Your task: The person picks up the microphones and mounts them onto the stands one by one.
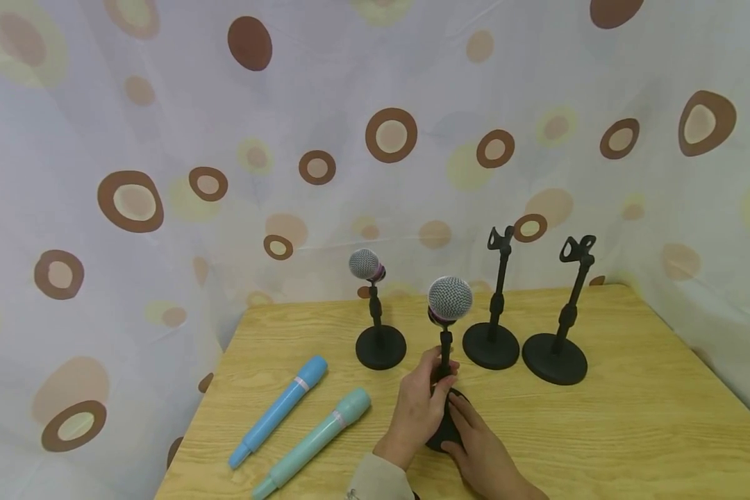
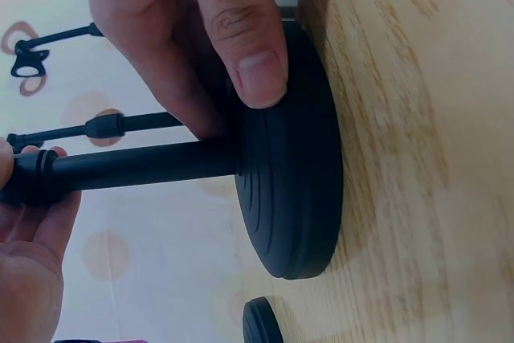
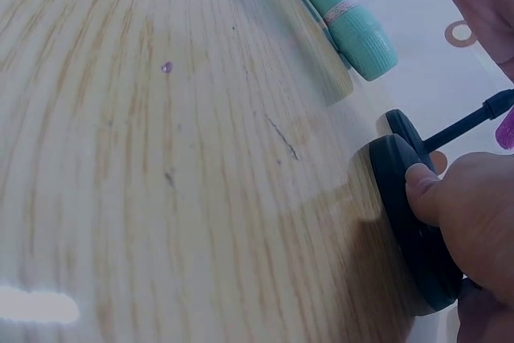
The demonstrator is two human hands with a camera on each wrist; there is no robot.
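Just right of the lower centre of the head view, the left hand (image 1: pixel 417 408) is wrapped around the pole of a black stand (image 1: pixel 446 357), below the microphone (image 1: pixel 450 298) clipped at its top. The right hand (image 1: pixel 484 448) grips the round base (image 2: pixel 293 174), thumb on its upper face. The base lies under the left hand's grip, on the wooden table (image 1: pixel 650 417). A teal microphone (image 1: pixel 315 442) lies at lower left, well apart from the right hand.

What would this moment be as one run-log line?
left hand: grips front stand by pole; right hand: holds base; front mic: on stand; two right stands: no mics; blue mic, teal mic: on table
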